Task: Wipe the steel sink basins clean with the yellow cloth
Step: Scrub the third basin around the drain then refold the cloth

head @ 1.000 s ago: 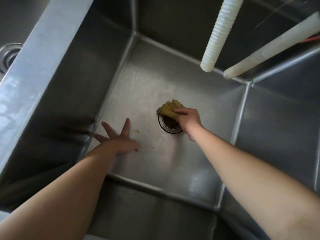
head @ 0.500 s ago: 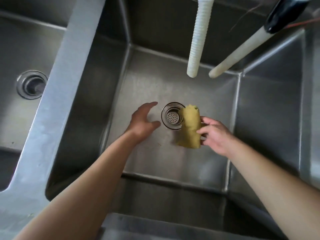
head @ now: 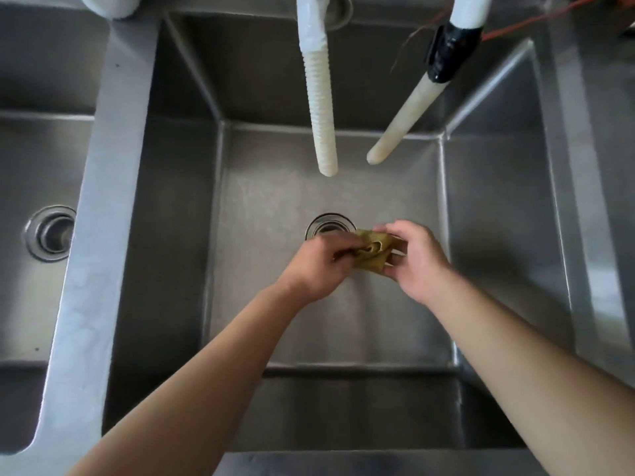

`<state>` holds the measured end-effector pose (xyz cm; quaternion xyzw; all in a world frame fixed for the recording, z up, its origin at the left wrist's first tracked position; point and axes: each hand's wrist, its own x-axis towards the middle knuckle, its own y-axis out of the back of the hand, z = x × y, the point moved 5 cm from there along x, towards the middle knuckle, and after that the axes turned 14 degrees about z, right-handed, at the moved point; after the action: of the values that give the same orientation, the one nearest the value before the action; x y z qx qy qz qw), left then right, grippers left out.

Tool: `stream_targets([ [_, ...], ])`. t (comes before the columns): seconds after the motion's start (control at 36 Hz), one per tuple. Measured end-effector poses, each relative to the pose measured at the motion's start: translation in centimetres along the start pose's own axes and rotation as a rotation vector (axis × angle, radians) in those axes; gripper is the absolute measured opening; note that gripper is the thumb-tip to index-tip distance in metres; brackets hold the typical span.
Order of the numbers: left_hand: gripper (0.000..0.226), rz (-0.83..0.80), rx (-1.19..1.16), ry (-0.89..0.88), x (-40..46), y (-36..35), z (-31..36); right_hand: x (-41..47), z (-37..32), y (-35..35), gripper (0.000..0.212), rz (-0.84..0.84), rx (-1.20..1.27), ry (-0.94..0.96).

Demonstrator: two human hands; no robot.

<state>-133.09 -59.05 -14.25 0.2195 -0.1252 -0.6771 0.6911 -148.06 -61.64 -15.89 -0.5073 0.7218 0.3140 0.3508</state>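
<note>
The yellow cloth [head: 372, 250] is bunched up between both my hands, held above the floor of the middle steel basin [head: 275, 187]. My left hand [head: 314, 266] pinches its left side with curled fingers. My right hand [head: 417, 262] grips its right side, thumb and fingers wrapped round the fabric. Just behind the hands, the round drain [head: 328, 226] of this basin is partly hidden. A second basin [head: 31, 156] lies to the left, with its own drain [head: 51, 235].
A ribbed white hose [head: 321, 108] and a smooth pale hose [head: 403, 123] with black tape hang down over the back of the middle basin. A broad steel divider [head: 92, 242] separates the two basins. Another basin wall [head: 591, 166] rises at the right.
My right hand lifted the cloth off the drain and off the basin floor. My left hand left the floor and came over to take hold of the cloth too. The view pulled back.
</note>
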Motion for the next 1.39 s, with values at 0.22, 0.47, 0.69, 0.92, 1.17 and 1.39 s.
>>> stream_targets([
  [0.22,0.051,0.128,0.072,0.092,1.2,1.7,-1.9,2.0,0.4,-0.5,0.052,0.006,-0.074,0.070],
  [0.47,0.071,-0.145,0.203,0.122,4.1,1.8,-3.8,3.8,-0.5,-2.0,0.043,-0.128,-0.447,0.377],
  [0.69,0.034,-0.193,-0.029,0.262,6.0,1.9,-4.4,3.1,-2.8,-3.6,0.030,-0.263,-0.616,0.703],
  [0.92,0.020,0.057,-0.012,0.311,6.6,1.8,-5.8,3.1,-2.5,-4.7,0.028,-0.228,-0.530,0.653],
  [1.17,0.045,0.005,0.189,0.056,4.9,-1.1,-5.2,5.1,-1.0,-3.6,0.039,0.128,-0.287,0.188],
  [1.39,0.025,0.116,0.402,-0.005,4.9,-0.1,-6.1,5.2,-0.3,-4.3,0.027,0.048,-0.470,0.111],
])
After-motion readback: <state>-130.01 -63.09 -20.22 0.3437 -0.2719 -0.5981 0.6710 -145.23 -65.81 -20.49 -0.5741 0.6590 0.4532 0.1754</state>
